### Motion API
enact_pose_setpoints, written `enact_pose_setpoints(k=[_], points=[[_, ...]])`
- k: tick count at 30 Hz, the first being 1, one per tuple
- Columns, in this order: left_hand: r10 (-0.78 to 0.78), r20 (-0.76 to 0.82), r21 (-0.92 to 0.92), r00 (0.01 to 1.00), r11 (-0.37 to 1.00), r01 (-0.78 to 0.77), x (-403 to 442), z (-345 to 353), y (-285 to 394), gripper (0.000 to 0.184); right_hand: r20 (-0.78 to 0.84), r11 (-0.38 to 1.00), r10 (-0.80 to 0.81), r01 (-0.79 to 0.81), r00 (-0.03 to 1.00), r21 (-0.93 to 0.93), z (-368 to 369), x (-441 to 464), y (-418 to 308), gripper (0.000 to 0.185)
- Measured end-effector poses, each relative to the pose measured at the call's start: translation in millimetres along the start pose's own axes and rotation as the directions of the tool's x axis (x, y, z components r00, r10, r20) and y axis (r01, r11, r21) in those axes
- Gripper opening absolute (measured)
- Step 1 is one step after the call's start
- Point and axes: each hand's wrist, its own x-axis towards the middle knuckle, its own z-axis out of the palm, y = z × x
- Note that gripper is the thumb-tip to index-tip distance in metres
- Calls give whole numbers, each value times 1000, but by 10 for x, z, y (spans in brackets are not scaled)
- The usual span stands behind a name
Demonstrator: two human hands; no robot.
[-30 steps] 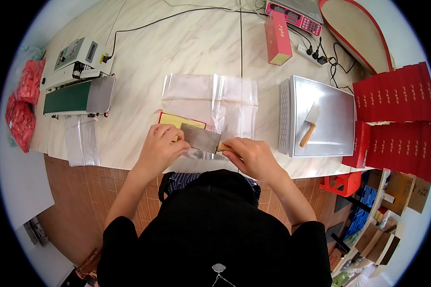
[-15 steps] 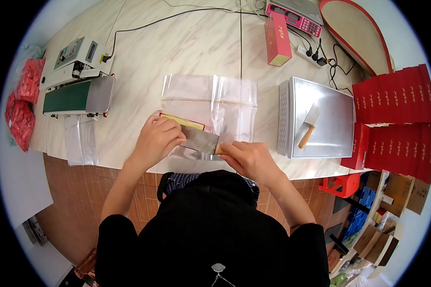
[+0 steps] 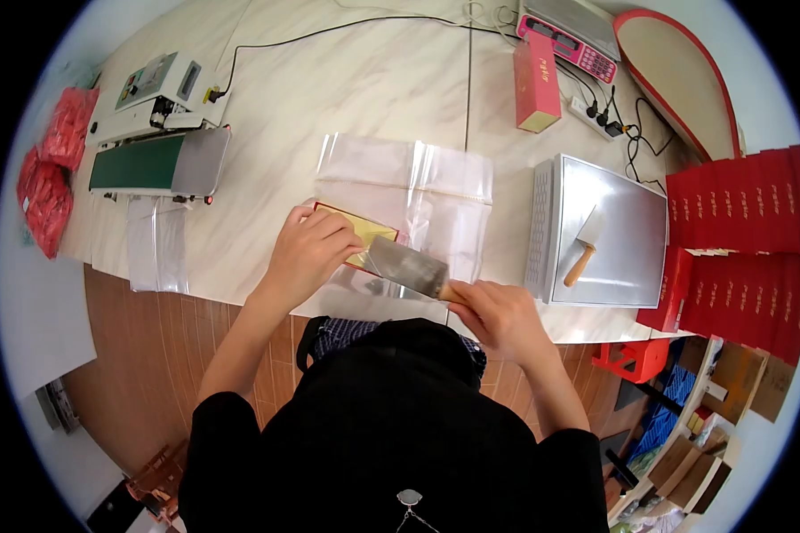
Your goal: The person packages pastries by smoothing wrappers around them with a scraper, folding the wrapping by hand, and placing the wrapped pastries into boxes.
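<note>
My right hand is closed round the wooden handle of a scraper with a wide metal blade. The blade points left and lies over the right part of a flat box with a yellow face and red edges. My left hand grips the left end of this box, its fingers bent over the near side and covering part of it. Clear plastic bags lie flat on the table under and behind the box. Whether the blade touches the yellow face, I cannot tell.
A metal-topped case stands at right with a second scraper on it. Red boxes are stacked beyond it. A sealing machine stands at left above more clear bags. A red box stands near a pink scale.
The scraper has moved right with my right hand, and its blade now covers less of the box, so more yellow shows. My left hand keeps its grip. The whole view has shifted slightly.
</note>
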Motion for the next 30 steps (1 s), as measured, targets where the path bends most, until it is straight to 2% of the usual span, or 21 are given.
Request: enact_pose_setpoints(k=[3, 6, 8, 12, 15, 18, 20, 24, 30], points=[[13, 19, 38, 1000, 999, -14, -7, 20, 1, 5, 31, 997, 72, -71, 997, -15, -157, -124, 2, 21], [13, 13, 62, 1000, 998, -13, 7, 49, -7, 5, 2, 991, 126, -126, 992, 47, -204, -196, 29, 22], [35, -8, 87, 999, 996, -34, 25, 73, -21, 7, 38, 975, 177, -181, 983, 128, -185, -203, 28, 20], [25, -44, 69, 999, 997, -22, 16, 142, -65, 9, 52, 968, 103, -112, 993, 225, -5, -100, -25, 21], [52, -26, 119, 998, 992, -49, 5, 187, -90, 10, 73, 970, 80, -94, 994, 226, 79, -31, -20, 20], [-117, -45, 29, 992, 993, 118, -29, 255, -127, 11, 68, 975, 94, -105, 993, 198, 112, -1, 15, 19], [35, -42, 142, 999, 989, -28, 48, 148, -68, 11, 54, 976, 96, -105, 994, 189, 123, 14, 41, 18], [35, -45, 153, 998, 988, -28, 56, 103, -54, 12, 38, 980, 127, -131, 991, 148, 111, 80, 72, 16], [-59, -83, 122, 995, 990, 69, 142, 21, -5, 11, 18, 980, 123, -124, 992, 156, 125, 154, 96, 15]])
